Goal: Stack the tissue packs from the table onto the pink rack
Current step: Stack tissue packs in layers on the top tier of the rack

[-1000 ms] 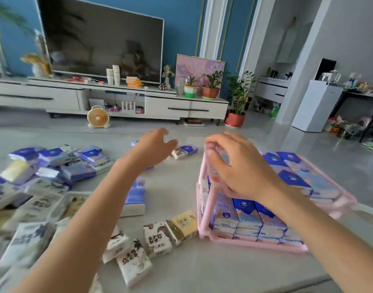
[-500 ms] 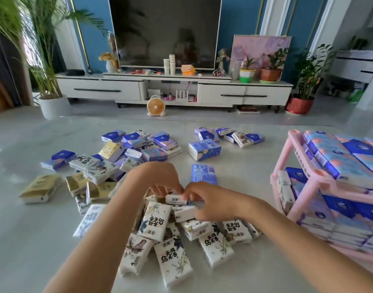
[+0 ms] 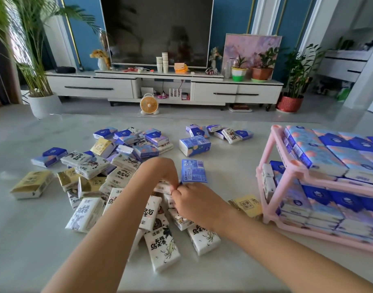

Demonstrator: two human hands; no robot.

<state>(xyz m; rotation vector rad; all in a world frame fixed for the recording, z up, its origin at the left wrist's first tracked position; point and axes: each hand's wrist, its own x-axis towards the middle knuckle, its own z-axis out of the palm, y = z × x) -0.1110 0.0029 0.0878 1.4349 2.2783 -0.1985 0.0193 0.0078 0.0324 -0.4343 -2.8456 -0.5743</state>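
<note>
Since half a second ago both hands have drawn closer together over the white packs, and the right one now sits just under the flat blue pack [image 3: 194,171]. The left hand [image 3: 160,172] is curled palm-down, its fingertips pinching the end of a small white pack [image 3: 162,187]. The right hand [image 3: 197,203] is closed into a loose fist beside it, knuckles touching the left fingertips; whether it grips a pack of its own cannot be told.

Around the hands lie white tissue packs [image 3: 161,248] with black lettering, spreading from 6 o'clock round to 9 o'clock. Gold packs [image 3: 31,183] sit further out at 9 o'clock, and a yellow pack [image 3: 248,206] lies at 3 o'clock, just beside the rack's foot. Blue packs [image 3: 194,145] are scattered at 12 o'clock on the table [image 3: 23,240]. At 3 o'clock stands the pink rack [image 3: 287,180], both shelves filled with blue packs.
</note>
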